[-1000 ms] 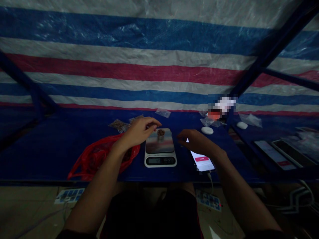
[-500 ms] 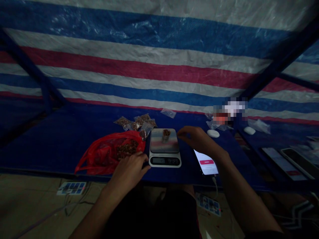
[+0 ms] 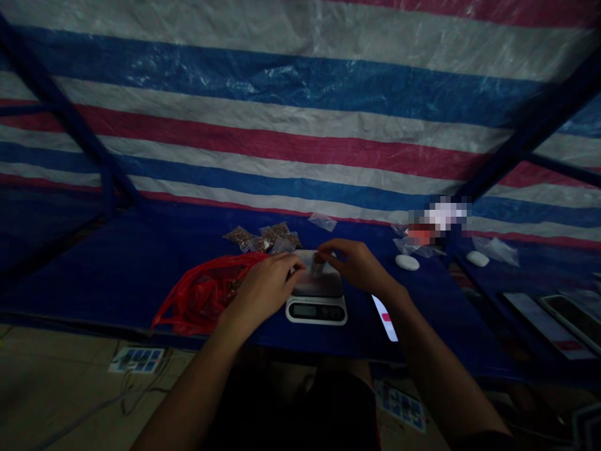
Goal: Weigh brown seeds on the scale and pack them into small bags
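Note:
A white digital scale (image 3: 317, 318) with a shiny metal plate lies on the blue table. On its plate stands a small clear cup (image 3: 317, 267) with brown bits in it, dim and partly hidden by fingers. My right hand (image 3: 359, 266) reaches in from the right, its thumb and fingertips closed at the cup's rim. Curved over the plate's left edge, my left hand (image 3: 267, 285) has thumb and fingers apart and nothing visible between them. Under and beside that hand lies an open red plastic bag (image 3: 200, 300), its brown bits mostly covered.
Several small clear bags of brown bits (image 3: 275, 237) lie behind the scale. An unfilled clear bag (image 3: 323, 221) is farther back. To the right are a lit phone (image 3: 385, 318), a white rounded object (image 3: 407, 262) and more phones (image 3: 547, 326). Blue frame bars (image 3: 526, 138) slope at both sides.
My left hand has moved from the red bag rightward over the scale's edge. My right hand has moved left to the small cup. The view has shifted slightly.

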A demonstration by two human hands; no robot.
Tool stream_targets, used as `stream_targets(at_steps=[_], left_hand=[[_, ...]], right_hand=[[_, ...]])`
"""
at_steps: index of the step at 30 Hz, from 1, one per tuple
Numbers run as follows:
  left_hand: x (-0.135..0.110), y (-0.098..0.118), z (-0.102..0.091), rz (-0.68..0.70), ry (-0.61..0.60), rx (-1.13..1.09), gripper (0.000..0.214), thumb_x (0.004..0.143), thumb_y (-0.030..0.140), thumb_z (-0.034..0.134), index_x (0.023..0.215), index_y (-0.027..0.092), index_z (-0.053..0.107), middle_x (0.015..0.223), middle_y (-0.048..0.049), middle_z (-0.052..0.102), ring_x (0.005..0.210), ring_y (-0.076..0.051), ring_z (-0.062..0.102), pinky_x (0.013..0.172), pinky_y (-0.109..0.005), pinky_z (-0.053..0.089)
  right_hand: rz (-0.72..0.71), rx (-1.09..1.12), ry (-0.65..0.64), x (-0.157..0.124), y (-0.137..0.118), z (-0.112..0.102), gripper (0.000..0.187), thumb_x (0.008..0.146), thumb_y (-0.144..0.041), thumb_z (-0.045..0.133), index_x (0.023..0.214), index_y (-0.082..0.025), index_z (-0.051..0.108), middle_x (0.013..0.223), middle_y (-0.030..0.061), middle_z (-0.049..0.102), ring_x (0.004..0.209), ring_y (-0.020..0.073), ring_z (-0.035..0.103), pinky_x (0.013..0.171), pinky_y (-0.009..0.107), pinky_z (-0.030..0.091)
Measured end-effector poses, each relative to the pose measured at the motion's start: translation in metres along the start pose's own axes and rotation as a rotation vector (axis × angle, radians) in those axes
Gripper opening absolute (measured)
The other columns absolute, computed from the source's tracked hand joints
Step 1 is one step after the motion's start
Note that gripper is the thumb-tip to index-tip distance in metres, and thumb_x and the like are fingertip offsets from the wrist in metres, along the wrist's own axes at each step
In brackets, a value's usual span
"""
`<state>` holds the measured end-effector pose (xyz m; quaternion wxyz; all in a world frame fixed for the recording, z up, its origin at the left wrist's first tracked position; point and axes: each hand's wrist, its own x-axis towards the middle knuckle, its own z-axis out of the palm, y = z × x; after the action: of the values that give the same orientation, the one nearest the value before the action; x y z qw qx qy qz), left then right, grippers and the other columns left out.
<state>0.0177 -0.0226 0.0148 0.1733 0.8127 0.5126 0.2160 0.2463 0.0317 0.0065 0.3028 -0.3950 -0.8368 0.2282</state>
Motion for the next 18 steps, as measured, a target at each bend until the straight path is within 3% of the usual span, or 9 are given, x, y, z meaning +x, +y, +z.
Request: stream_targets(at_steps=[4, 7, 15, 18], left_hand=[[0.041, 0.008, 0.008, 0.098, 0.023, 0.010, 0.021, 0.100, 0.025, 0.057, 0.108, 0.020, 0.076, 0.110, -0.0065, 0.076, 0.103, -0.025, 0.071, 0.091, -0.036, 0.052], [0.058, 0.011, 0.017, 0.113, -0.005, 0.046, 0.021, 0.099, 0.024, 0.058, 0.107, 0.021, 0.078, 0.111, -0.0073, 0.077, 0.103, -0.026, 0.071, 0.092, -0.038, 0.053], [0.063, 0.009, 0.019, 0.100, -0.004, 0.040, 0.021, 0.097, 0.024, 0.061, 0.110, 0.025, 0.078, 0.105, -0.0059, 0.080, 0.098, -0.027, 0.073, 0.087, -0.040, 0.054], [0.060, 0.008, 0.015, 0.109, 0.022, 0.039, 0.020, 0.098, 0.024, 0.060, 0.108, 0.023, 0.077, 0.108, -0.0056, 0.079, 0.100, -0.025, 0.073, 0.088, -0.037, 0.054]], right_hand=[[0.010, -0.026, 0.063, -0.003, 0.005, -0.005, 0.017, 0.097, -0.022, 0.061, 0.106, -0.021, 0.074, 0.103, 0.0053, 0.080, 0.093, 0.0193, 0.074, 0.085, 0.032, 0.055], [0.027, -0.042, 0.110, -0.007, 0.010, -0.009, 0.017, 0.096, -0.022, 0.061, 0.105, -0.021, 0.075, 0.104, 0.0053, 0.079, 0.094, 0.0200, 0.073, 0.085, 0.032, 0.055], [0.066, -0.061, 0.143, -0.017, 0.012, -0.016, 0.019, 0.096, -0.024, 0.061, 0.107, -0.019, 0.076, 0.103, 0.0064, 0.079, 0.090, 0.0201, 0.073, 0.083, 0.033, 0.055], [0.112, -0.067, 0.068, -0.023, 0.011, -0.016, 0.019, 0.096, -0.025, 0.060, 0.104, -0.019, 0.076, 0.101, 0.0065, 0.079, 0.090, 0.0204, 0.073, 0.081, 0.032, 0.054]])
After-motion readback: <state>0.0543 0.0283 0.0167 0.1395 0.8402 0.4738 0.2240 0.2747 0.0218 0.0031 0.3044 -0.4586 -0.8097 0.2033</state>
